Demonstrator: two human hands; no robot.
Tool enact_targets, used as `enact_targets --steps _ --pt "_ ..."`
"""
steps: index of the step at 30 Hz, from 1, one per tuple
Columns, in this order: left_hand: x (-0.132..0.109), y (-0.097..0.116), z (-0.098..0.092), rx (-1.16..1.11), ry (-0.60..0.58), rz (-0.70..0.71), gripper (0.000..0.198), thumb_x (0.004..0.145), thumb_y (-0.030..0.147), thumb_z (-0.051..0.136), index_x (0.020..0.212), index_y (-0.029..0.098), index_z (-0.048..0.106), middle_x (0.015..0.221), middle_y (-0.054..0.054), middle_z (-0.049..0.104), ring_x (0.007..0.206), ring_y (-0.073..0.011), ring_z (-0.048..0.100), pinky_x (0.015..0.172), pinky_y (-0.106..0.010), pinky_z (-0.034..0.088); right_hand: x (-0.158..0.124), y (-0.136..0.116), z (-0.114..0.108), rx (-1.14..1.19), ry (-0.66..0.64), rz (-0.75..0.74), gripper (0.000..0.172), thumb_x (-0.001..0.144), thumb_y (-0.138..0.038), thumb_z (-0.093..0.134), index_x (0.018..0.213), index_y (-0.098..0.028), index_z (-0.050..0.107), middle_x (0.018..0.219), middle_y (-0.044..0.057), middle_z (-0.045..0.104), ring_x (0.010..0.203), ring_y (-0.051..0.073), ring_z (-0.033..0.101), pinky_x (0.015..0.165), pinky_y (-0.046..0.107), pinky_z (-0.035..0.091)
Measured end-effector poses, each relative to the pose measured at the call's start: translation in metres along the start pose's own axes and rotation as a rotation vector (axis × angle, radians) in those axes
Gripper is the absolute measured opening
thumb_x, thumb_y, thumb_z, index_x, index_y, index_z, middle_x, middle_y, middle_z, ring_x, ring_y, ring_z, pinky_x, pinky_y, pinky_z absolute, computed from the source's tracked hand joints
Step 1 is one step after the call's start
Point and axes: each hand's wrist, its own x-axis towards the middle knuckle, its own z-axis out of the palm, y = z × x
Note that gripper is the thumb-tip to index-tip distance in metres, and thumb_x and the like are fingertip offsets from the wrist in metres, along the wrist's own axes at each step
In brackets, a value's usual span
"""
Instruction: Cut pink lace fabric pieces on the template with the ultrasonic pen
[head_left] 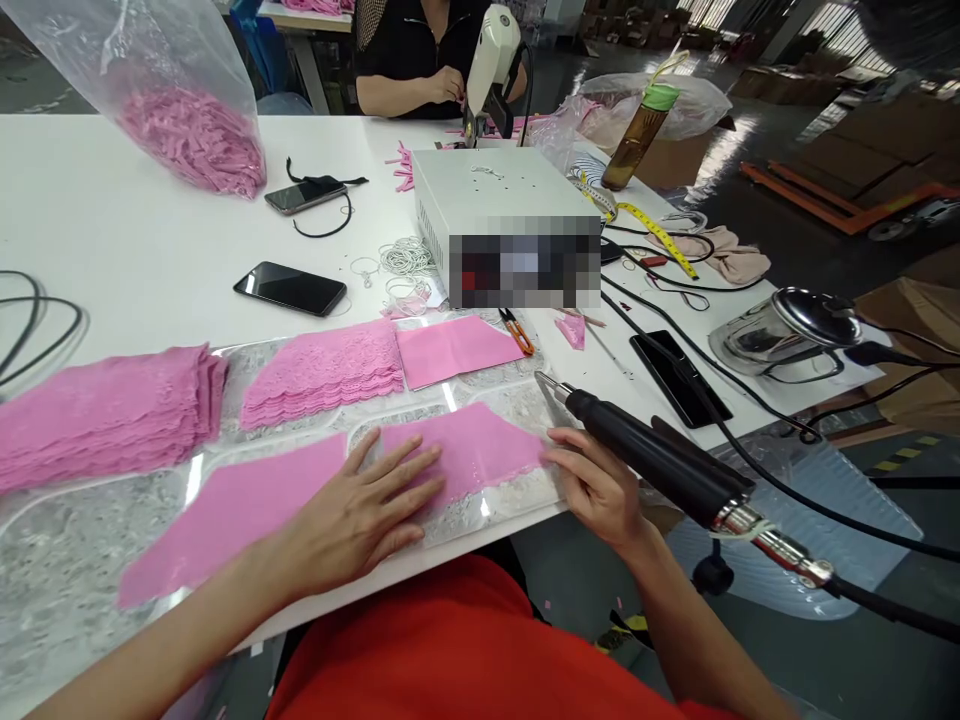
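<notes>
My left hand [367, 510] lies flat with fingers spread on a pink lace piece [480, 445] at the table's near edge. My right hand [596, 490] grips the black handle of a corded hot-cutter tool [652, 455], its metal tip pointing up-left just above the lace's right end. A plain pink fabric piece [232, 515] lies left of my left hand. Both rest on a clear patterned mat [67, 540].
Stacks of pink lace [322, 370] and pink fabric [105, 410] lie further back, with orange snips [517, 332], a white machine box [499, 215], two phones [291, 288], a bag of pink strips [187, 130], a bottle [637, 135] and a person seated opposite [427, 60].
</notes>
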Motion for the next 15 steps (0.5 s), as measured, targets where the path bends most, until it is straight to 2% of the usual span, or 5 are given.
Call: enact_targets --steps 4,8,11,15 --pt "0.042 -0.004 -0.002 -0.121 -0.088 0.072 0.049 0.104 0.044 0.035 0.146 0.021 0.042 0.155 -0.005 0.035 0.149 -0.0242 0.022 0.123 -0.048 -0.006 -0.012 0.001 0.0 -0.027 0.091 -0.033 0.039 0.081 0.003 0.053 0.107 -0.021 0.068 0.105 0.009 0.07 0.099 0.018 0.069 0.087 0.029 0.059" --pt "0.081 -0.008 0.009 -0.244 -0.162 0.126 0.052 0.104 0.047 0.032 0.149 0.022 0.037 0.155 -0.006 0.036 0.149 -0.0251 0.022 0.122 -0.052 -0.001 -0.02 0.001 -0.001 -0.041 0.068 -0.02 0.043 0.082 0.001 0.053 0.114 -0.024 0.068 0.106 0.008 0.071 0.102 0.019 0.069 0.089 0.031 0.059" --pt "0.096 -0.01 0.019 -0.282 -0.18 0.158 0.053 0.103 0.05 0.031 0.15 0.024 0.036 0.156 -0.006 0.035 0.148 -0.0253 0.026 0.122 -0.053 -0.001 -0.025 0.003 -0.001 -0.037 0.036 -0.01 0.044 0.084 -0.001 0.052 0.119 -0.026 0.065 0.11 0.008 0.07 0.104 0.02 0.068 0.09 0.034 0.06" --pt "0.1 -0.011 0.023 -0.255 -0.198 0.199 0.052 0.103 0.049 0.034 0.15 0.026 0.035 0.156 -0.005 0.034 0.148 -0.0248 0.026 0.122 -0.052 -0.002 -0.032 0.006 0.002 -0.02 0.017 0.018 0.045 0.086 -0.004 0.051 0.122 -0.027 0.064 0.116 0.007 0.07 0.108 0.021 0.068 0.092 0.034 0.059"
